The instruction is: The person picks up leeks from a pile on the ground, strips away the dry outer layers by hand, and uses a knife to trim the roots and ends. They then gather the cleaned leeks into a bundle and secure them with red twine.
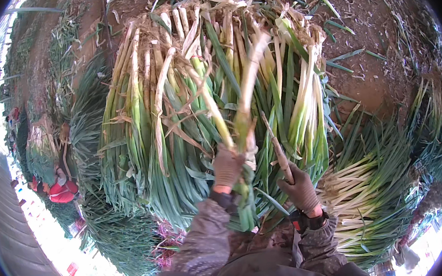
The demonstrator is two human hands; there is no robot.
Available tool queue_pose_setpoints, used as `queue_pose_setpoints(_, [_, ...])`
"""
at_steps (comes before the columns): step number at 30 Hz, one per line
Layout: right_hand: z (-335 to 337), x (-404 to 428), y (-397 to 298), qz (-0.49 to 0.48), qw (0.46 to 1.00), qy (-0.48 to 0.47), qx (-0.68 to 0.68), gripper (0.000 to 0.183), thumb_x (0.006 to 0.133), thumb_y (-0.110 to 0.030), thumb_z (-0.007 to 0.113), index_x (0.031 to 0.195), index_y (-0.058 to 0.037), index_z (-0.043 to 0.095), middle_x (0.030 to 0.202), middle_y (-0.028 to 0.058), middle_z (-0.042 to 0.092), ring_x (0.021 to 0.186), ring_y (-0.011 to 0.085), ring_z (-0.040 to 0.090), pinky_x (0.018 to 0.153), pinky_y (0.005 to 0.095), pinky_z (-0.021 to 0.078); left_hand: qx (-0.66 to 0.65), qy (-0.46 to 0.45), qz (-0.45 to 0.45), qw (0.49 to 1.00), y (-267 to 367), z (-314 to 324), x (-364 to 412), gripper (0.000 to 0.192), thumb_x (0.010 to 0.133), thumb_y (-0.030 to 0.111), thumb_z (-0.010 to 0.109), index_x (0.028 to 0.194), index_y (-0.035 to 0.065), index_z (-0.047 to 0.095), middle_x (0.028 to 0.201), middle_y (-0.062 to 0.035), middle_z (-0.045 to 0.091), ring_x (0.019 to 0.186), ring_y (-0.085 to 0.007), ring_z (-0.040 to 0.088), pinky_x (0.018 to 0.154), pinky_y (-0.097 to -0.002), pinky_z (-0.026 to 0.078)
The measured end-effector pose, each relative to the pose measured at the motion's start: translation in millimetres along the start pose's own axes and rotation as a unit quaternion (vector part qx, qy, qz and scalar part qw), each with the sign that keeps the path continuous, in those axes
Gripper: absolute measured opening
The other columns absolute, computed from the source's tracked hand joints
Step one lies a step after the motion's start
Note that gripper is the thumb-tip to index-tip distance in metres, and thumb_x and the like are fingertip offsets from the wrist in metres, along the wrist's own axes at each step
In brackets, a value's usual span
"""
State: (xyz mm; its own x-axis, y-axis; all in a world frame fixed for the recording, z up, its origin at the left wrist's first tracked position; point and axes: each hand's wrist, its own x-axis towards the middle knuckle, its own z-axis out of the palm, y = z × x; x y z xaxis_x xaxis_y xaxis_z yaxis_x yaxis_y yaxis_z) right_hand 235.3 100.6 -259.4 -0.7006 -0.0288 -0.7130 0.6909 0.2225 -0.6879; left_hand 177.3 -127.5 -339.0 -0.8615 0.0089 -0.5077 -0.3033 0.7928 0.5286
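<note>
My gloved left hand (227, 166) is closed around green onion stalks (248, 81), whose pale root ends point away from me and spread apart. Their green leaves hang down below the grip. In my gloved right hand (301, 189) is a thin brown stick-like piece (276, 144), slanting up and left; whether it is a tool or a dry stalk, I cannot tell. Beneath both hands lies a broad pile of long green onions (173, 142), roots at the far side and leaves towards me. Dry, papery leaves hang among them.
Another heap of green onions (358, 200) lies at my right, white ends facing left. More leafy heaps (109, 216) line the left side. Leaf scraps litter the brown ground (363, 44). Farther left, a person in red (63, 191) is near other bundles.
</note>
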Motion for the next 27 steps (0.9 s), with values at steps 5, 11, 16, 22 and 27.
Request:
queue_pose_setpoints(5, [15,-14,18,0.010,0.999,0.021,-0.030,0.053,0.083,-0.011,0.065,0.134,-0.0034,0.053,0.097,0.0213,0.069,0.090,0.0259,0.070,0.082,0.0343,0.0525,-0.043,-0.077,-0.052,0.995,1,90,-22,0.054,0.073,0.034,0.071,0.108,0.0005,0.046,0.089,-0.0256,0.067,0.084,-0.0445,0.066,0.072,-0.0512,0.054])
queue_pose_setpoints(11, [17,-44,41,0.050,0.996,0.016,-0.074,0.051,0.083,-0.015,0.064,0.132,-0.0042,0.054,0.097,0.0256,0.067,0.089,0.0424,0.067,0.078,0.0402,0.0530,-0.199,-0.028,-0.178,0.963,-33,102,-46,0.051,0.074,0.033,0.080,0.103,-0.0017,0.055,0.084,-0.0216,0.068,0.079,-0.0418,0.069,0.068,-0.0462,0.055])
queue_pose_setpoints(16, [27,-66,56,-0.041,0.996,-0.008,-0.078,0.053,0.083,-0.018,0.066,0.132,-0.0061,0.053,0.096,0.0272,0.066,0.092,0.0452,0.065,0.078,0.0469,0.0523,-0.407,-0.084,-0.164,0.895,-54,82,-36,0.041,0.086,0.030,0.078,0.104,0.0015,0.054,0.086,-0.0033,0.059,0.069,-0.0127,0.055,0.058,-0.0292,0.047])
queue_pose_setpoints(22, [26,-64,71,0.111,0.986,0.018,-0.125,0.046,0.083,-0.018,0.065,0.127,-0.0095,0.054,0.101,0.0281,0.065,0.095,0.0474,0.062,0.078,0.0510,0.0518,-0.404,-0.094,-0.189,0.890,-57,81,-26,0.040,0.079,0.012,0.074,0.113,0.0006,0.057,0.094,-0.0049,0.062,0.077,-0.0136,0.060,0.068,-0.0291,0.052])
queue_pose_setpoints(27, [34,-39,84,0.050,0.982,0.049,-0.175,0.042,0.083,-0.018,0.064,0.123,-0.0094,0.055,0.095,0.0263,0.065,0.088,0.0491,0.061,0.075,0.0524,0.0512,-0.347,-0.177,-0.183,0.903,-65,85,-12,0.044,0.073,0.014,0.078,0.111,0.0018,0.060,0.091,-0.0047,0.065,0.074,-0.0137,0.061,0.069,-0.0293,0.053])
